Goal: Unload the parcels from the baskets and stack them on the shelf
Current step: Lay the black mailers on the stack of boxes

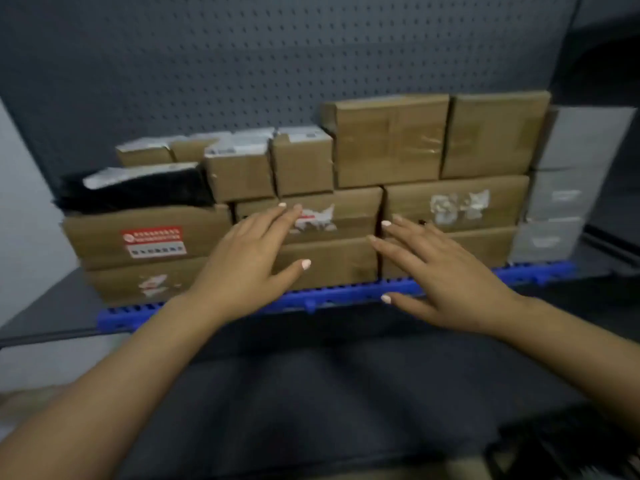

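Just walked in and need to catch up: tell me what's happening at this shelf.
A person is stacking parcels on the shelf. Both hands are open and hold nothing: the left hand and right hand reach toward the brown cardboard boxes stacked on a blue mat. A black bag parcel lies atop the left stack.

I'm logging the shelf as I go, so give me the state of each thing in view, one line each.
left hand: open, fingers straight, empty, at the box fronts
right hand: open, fingers spread, empty
brown boxes: closed, stacked in rows on the shelf
black bag parcel: lying flat on the left box
grey parcels: stacked at the right end
blue mat: flat under the stack
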`<state>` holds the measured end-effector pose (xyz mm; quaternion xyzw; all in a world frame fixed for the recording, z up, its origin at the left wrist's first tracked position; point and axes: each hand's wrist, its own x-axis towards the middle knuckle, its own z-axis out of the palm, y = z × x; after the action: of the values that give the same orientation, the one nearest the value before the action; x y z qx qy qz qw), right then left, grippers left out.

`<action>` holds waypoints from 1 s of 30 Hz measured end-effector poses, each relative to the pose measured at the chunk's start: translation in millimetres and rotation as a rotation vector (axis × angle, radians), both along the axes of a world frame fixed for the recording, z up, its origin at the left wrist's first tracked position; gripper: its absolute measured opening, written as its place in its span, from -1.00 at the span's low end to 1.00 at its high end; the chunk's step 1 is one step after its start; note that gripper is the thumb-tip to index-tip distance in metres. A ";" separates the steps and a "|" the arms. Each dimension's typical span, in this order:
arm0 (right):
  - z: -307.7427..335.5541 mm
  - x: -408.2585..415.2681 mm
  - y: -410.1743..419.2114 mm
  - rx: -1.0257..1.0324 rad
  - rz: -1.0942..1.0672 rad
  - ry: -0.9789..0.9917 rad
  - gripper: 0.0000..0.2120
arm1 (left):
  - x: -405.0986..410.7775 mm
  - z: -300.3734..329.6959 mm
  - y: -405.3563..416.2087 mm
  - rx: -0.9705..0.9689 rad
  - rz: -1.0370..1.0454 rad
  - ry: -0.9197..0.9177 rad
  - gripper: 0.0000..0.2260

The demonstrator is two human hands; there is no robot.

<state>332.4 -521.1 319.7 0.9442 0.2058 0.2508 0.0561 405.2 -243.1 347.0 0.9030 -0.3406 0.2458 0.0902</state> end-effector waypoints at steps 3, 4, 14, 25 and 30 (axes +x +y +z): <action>-32.9 -32.2 -38.8 0.018 -0.115 0.067 -0.30 | -8.8 -38.0 -44.6 0.021 -0.104 0.065 -0.31; -43.2 -43.8 -50.4 0.025 -0.152 0.090 -0.30 | -11.7 -51.1 -60.6 0.022 -0.133 0.097 -0.30; -131.7 -178.6 -182.2 0.149 -0.598 0.294 -0.28 | -63.0 -154.4 -246.2 0.134 -0.450 0.324 -0.29; -223.0 -336.2 -291.5 0.356 -1.040 0.416 -0.21 | -144.2 -236.2 -410.3 0.297 -0.662 0.513 -0.33; -283.6 -377.3 -315.6 0.427 -1.162 0.577 -0.24 | -162.3 -281.9 -458.2 0.422 -0.695 0.571 -0.32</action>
<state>-44.9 -836.7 36.1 0.9209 -0.3818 -0.0468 -0.0628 242.8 -701.3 65.1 0.7659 -0.6256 -0.1300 0.0719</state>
